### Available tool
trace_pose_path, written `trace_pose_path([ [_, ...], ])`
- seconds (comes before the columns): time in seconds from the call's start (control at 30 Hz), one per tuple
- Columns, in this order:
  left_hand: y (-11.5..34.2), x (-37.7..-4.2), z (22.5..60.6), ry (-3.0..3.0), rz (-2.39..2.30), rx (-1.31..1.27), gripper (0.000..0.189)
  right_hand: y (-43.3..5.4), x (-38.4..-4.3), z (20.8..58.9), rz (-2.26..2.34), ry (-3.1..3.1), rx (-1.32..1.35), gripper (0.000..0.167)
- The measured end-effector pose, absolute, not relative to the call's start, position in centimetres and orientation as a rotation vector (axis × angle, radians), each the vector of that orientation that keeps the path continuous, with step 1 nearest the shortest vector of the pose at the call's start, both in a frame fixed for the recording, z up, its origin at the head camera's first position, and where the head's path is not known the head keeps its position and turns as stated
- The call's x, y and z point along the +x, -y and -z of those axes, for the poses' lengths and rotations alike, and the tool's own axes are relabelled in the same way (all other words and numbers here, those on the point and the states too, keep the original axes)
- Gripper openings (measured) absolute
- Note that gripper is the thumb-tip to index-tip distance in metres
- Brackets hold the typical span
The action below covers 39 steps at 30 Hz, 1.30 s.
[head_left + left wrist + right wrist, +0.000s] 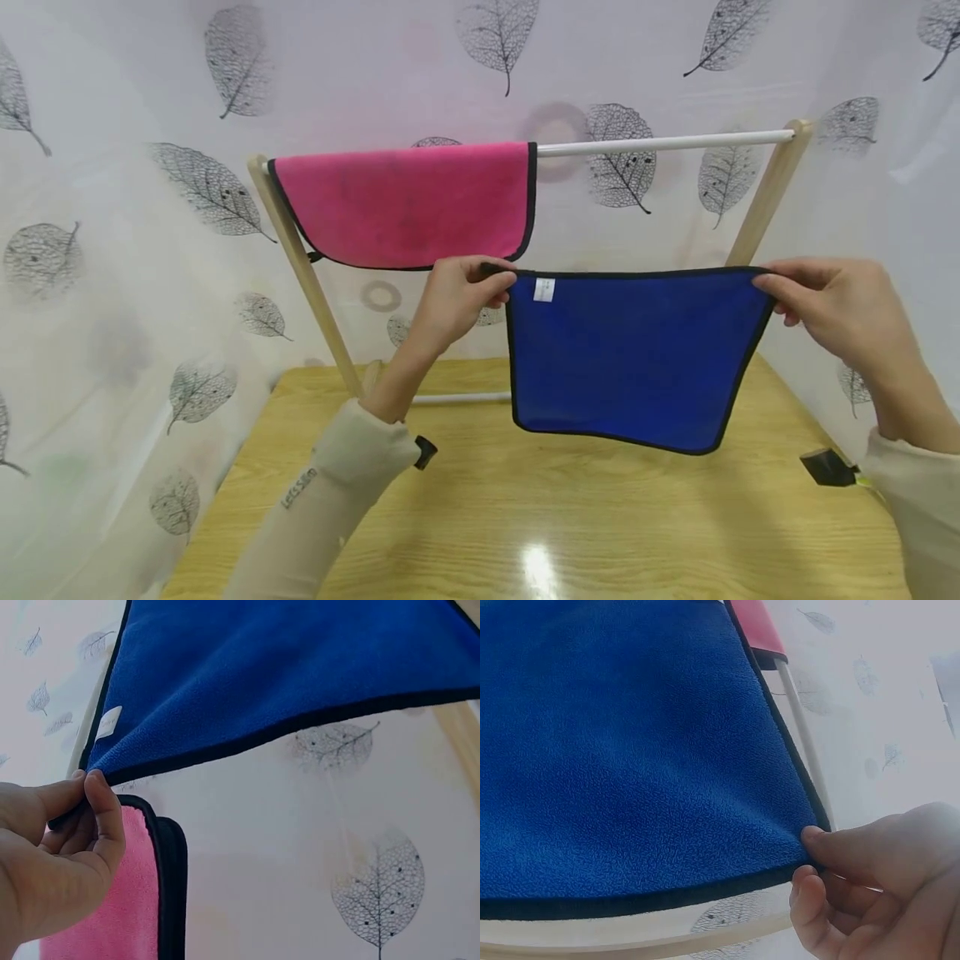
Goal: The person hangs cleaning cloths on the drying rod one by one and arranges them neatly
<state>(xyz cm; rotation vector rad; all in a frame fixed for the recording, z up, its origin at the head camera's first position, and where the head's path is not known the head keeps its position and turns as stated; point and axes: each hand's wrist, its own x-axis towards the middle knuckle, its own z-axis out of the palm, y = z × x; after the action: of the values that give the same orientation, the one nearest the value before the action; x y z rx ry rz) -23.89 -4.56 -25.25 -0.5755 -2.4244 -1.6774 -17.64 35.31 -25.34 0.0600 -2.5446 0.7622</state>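
A blue towel (630, 358) with black edging and a small white tag hangs spread between both hands. The left hand (468, 296) pinches its top left corner, near the tag; the left wrist view shows thumb and fingertips closed on that corner. At the top right corner, the right hand (832, 304) pinches the towel between thumb and fingers. Draped over the left half of a rack's white top rail (667, 143) is a pink towel (405, 204), also black-edged. The blue towel is held in front of and below the rail, apart from it.
The rack has wooden side posts (768, 196) and a white lower rail (461, 398). It stands on a wood-grain table (480, 517). Behind hangs a pale curtain (337, 75) printed with leaves. A small black object (827, 467) is beside the right sleeve, another (425, 452) beside the left cuff.
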Motion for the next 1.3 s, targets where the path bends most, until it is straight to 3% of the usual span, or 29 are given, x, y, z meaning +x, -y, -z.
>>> trace_pose_path([
  [0.97,3.2,-25.6,19.8,2.405,1.581,-0.595,0.017,-36.9,-20.1,20.9,-0.863,2.5,0.034,0.038],
  [1.2,2.6,-26.2,18.8,2.39,1.585,-0.56,0.018,-37.7,-21.1,19.5,-0.981,2.454,0.038,0.01],
  [1.3,2.3,-26.3,18.3,2.38,1.591,-0.555,0.019,-37.9,-21.3,19.1,-1.017,2.435,0.051,0.023],
])
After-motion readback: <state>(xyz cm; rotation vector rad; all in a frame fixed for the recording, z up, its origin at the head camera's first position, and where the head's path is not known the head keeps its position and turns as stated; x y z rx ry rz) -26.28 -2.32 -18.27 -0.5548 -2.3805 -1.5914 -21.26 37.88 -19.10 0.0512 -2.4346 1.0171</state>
